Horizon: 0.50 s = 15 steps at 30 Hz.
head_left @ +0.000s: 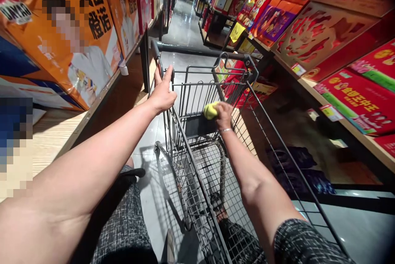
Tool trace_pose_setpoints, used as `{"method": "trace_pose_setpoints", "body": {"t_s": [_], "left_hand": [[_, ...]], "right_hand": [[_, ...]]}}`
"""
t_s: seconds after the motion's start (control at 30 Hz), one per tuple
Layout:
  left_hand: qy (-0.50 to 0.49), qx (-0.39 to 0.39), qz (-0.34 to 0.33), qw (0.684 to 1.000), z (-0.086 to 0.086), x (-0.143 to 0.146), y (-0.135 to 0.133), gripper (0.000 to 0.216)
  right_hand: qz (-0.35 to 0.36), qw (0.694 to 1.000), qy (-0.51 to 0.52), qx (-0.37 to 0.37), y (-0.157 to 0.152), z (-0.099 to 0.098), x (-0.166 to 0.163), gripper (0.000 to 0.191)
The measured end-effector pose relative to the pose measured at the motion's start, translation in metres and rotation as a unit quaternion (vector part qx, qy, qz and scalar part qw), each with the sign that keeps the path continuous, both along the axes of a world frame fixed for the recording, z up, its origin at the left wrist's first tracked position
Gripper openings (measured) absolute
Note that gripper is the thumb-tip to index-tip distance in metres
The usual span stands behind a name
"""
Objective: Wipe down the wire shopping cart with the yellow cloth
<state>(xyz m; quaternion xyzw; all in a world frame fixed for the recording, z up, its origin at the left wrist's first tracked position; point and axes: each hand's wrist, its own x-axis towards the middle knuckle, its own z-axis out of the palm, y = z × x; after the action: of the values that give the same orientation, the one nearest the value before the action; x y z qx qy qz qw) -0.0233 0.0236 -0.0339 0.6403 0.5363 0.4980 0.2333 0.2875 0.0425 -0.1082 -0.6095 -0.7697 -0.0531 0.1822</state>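
Note:
A grey wire shopping cart [197,177] stands before me, its push handle [200,49] at the far end. My left hand [163,91] is closed around the top rim at the cart's left corner, just below the handle. Over the basket, my right hand [224,115] grips a bunched yellow cloth [211,110]. That cloth is close to the wire panel with a dark plate [200,126] at the handle end. Whether it touches the wires I cannot tell.
Shelves flank the aisle. Orange boxes [89,21] line the left; red gift boxes [352,95] and purple boxes [274,21] stack on the right. A wooden shelf edge [339,122] runs close to the cart. The tiled floor [187,21] stretches away beyond the handle.

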Motion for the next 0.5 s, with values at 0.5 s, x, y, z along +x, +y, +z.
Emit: {"method": "trace_pose_setpoints", "body": {"t_s": [0.5], "left_hand": [[-0.009,0.02,-0.036,0.999,-0.004,-0.005,-0.003,0.1]], "right_hand": [[-0.03,0.992,0.1,0.066,0.037,-0.01,0.075,0.047]]}}
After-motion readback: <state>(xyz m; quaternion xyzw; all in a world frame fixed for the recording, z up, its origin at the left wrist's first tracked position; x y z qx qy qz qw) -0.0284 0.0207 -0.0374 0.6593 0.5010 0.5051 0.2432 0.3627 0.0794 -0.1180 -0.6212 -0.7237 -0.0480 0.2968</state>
